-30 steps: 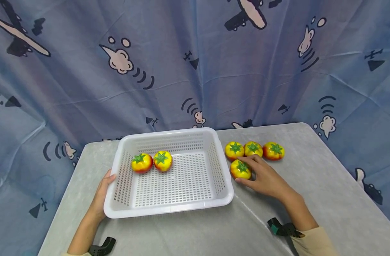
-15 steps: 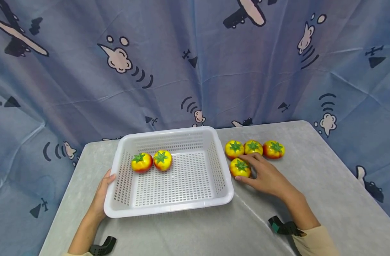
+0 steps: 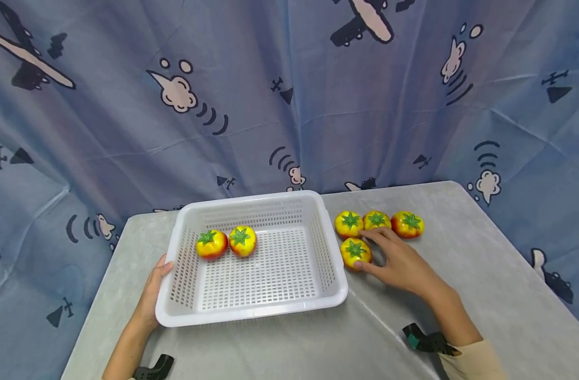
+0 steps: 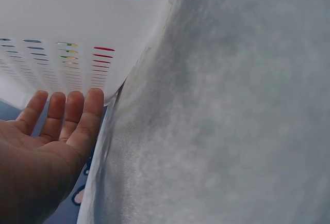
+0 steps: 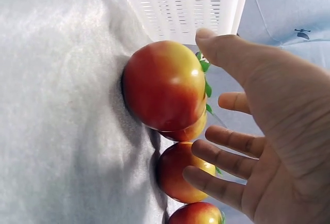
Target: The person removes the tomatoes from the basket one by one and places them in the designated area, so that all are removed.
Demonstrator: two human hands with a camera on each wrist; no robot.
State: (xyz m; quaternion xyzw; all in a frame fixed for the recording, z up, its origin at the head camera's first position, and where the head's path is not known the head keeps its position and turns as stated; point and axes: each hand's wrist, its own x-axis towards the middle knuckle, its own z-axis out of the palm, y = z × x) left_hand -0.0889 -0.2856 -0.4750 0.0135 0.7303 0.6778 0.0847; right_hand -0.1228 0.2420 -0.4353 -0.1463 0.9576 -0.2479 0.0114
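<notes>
A white perforated plastic basket stands on the table. My left hand holds its left side, thumb over the rim; in the left wrist view the fingertips touch the outer wall. Two red-and-yellow toy tomatoes with green star-shaped tops lie inside, toward the left. Right of the basket, my right hand reaches around the nearest toy tomato, thumb in front and fingers behind. From the right wrist, the spread fingers show a gap to that tomato, which rests on the table.
Behind the nearest tomato, a row of three more tomatoes lies along the back right of the grey-covered table. A blue patterned curtain hangs behind the table. Black bands sit on both wrists.
My right hand has shifted slightly right relative to the nearest tomato, which sits a touch farther left. The left hand and basket keep their places; the head view wavers slightly.
</notes>
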